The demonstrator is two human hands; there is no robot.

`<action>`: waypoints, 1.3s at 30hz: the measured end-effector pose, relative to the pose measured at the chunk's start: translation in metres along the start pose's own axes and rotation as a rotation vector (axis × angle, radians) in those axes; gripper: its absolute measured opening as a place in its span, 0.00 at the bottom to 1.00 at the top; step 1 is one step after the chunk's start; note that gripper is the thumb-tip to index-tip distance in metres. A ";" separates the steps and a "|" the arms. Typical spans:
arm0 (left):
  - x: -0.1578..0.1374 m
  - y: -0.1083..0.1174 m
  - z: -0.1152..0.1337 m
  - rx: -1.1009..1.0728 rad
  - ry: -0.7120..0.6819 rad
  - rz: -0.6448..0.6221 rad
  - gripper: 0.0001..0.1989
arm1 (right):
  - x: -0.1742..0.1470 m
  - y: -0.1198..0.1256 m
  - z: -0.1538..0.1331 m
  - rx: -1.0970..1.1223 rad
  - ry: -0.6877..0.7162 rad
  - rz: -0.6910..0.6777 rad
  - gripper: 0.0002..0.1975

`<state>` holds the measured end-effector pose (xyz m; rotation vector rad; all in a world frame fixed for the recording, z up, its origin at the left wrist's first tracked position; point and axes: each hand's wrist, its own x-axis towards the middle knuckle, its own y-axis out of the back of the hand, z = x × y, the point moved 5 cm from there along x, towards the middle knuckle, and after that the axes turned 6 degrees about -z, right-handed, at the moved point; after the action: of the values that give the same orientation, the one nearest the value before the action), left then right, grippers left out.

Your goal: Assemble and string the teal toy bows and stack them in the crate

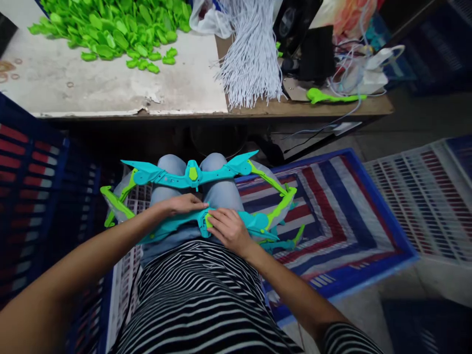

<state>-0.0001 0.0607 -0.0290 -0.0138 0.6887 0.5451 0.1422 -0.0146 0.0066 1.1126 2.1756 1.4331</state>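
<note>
Two teal toy bows with lime-green limbs lie across my lap. The far bow [177, 180] rests over my knees, a green piece at its middle. Nearer my waist, the second bow [165, 227] is under both hands. My left hand [184, 203] is closed along its upper edge, fingertips at the centre. My right hand [229, 230] has its fingers bent over the centre, pressing a small lime-green piece [208, 221] against it. Part of that piece is hidden by the fingers.
A workbench [177, 96] in front bears a heap of lime-green parts [121, 29], a bundle of white cords [252, 59] and a loose green limb [334, 97]. A blue crate [33, 206] stands at left. On the right is a blue-rimmed bin [383, 206] with striped lining.
</note>
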 end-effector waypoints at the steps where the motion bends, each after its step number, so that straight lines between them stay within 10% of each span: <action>1: 0.000 -0.001 -0.001 -0.022 -0.003 -0.003 0.32 | 0.000 -0.004 -0.001 -0.007 -0.003 -0.012 0.13; 12: -0.001 -0.015 -0.006 -0.208 -0.017 -0.178 0.32 | 0.000 -0.015 0.012 0.156 -0.315 0.028 0.19; 22: -0.011 -0.019 -0.001 0.190 -0.149 0.083 0.24 | 0.001 -0.018 0.002 0.166 -0.275 -0.015 0.31; 27: -0.052 -0.029 0.010 0.628 -0.243 0.509 0.20 | 0.028 0.065 0.030 0.297 -0.160 0.175 0.10; 32: -0.070 -0.040 0.002 1.102 -0.380 0.923 0.26 | 0.098 0.182 0.129 -0.026 -0.483 0.503 0.09; 39: -0.046 -0.050 -0.026 1.136 -0.270 0.927 0.30 | 0.182 0.216 0.221 -0.319 -0.911 0.193 0.16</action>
<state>-0.0206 -0.0091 -0.0298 1.4747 0.6333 0.9373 0.2554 0.3050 0.1246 1.4812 1.1929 0.9790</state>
